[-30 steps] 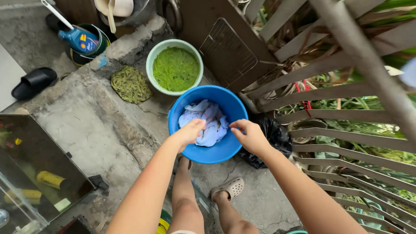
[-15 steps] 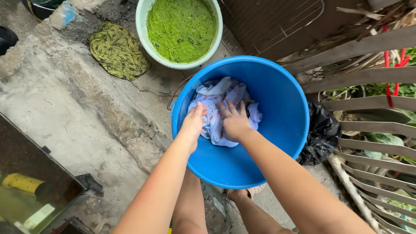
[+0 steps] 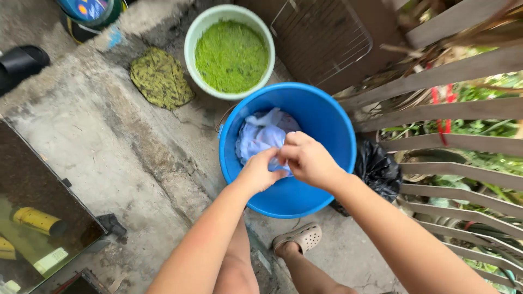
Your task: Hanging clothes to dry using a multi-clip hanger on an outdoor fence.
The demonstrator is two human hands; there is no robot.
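Cloth (image 3: 261, 136) lies in the blue bucket (image 3: 332, 125) at frame centre, its near end hidden by both hands. Left hand (image 3: 259, 173) and right hand (image 3: 308, 159) pinch it; fingertips barely visible.

At the upper left of the frame, cut off by the top edge, a round dark tin with a green rim (image 3: 81, 27) stands on the concrete. Lying in its mouth is a blue plastic bottle with a printed label (image 3: 90, 8); the label shows patches of orange, yellow and white on the blue, too cropped to make out more. At the lower left, behind the dark glass pane of a tank (image 3: 32, 179), lie a yellow cylindrical container (image 3: 35, 219) and, nearer the bottom edge, a pale flat rectangular packet (image 3: 50, 260). Right of the middle, a crumpled black plastic bag (image 3: 376, 169) sits against the slatted fence.
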